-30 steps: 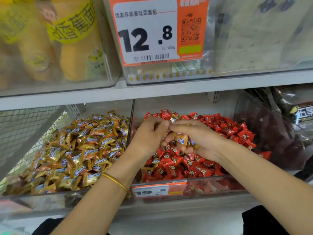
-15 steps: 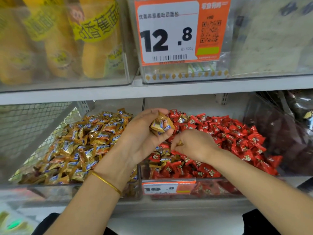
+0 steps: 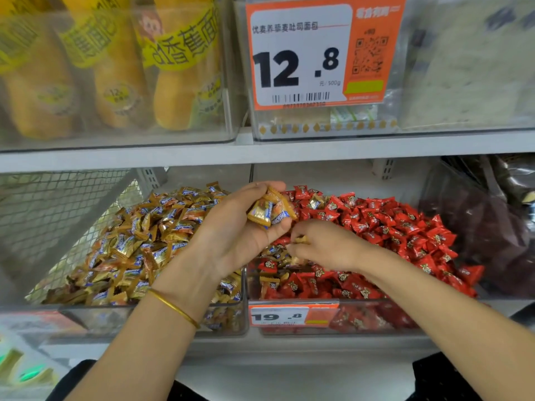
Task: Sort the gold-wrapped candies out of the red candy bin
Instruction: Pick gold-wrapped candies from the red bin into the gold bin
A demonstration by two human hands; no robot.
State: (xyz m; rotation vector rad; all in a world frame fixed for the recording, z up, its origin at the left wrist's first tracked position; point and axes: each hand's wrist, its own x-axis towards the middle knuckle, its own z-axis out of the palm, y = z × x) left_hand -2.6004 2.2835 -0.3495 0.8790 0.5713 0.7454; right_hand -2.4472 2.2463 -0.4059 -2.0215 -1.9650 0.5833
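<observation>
**Left palm nearly full, strays still among the red**

I see my left hand (image 3: 237, 227) raised over the divider (image 3: 251, 173) between the two bins, palm up, fingers curled round a small clutch of gold-wrapped candies (image 3: 270, 211). My right hand (image 3: 327, 244) is down on the near-left part of the red candy bin (image 3: 376, 321). Its fingertips pinch what looks like one more gold piece (image 3: 301, 240), but the fingers hide most of it, so I can't be sure of the grip. More gold ones lie in the red pile: one near the back (image 3: 315, 201), another by the front wall (image 3: 267, 285), and a loose patch under my right hand.

The risk, as I judge it, is the left palm. The clutch sits high and the top wrappers stick out past the fingertips, so pushing another piece in could slide one off. It hangs over the red side and would drop back into the wrong bin. The foil looks slick, so a light pinch may lose its piece on the lift. Red candies (image 3: 405, 227) lie tight against the strays, and a hasty grab could carry one across into the gold bin (image 3: 144, 316). I'd empty the left hand first.
</observation>
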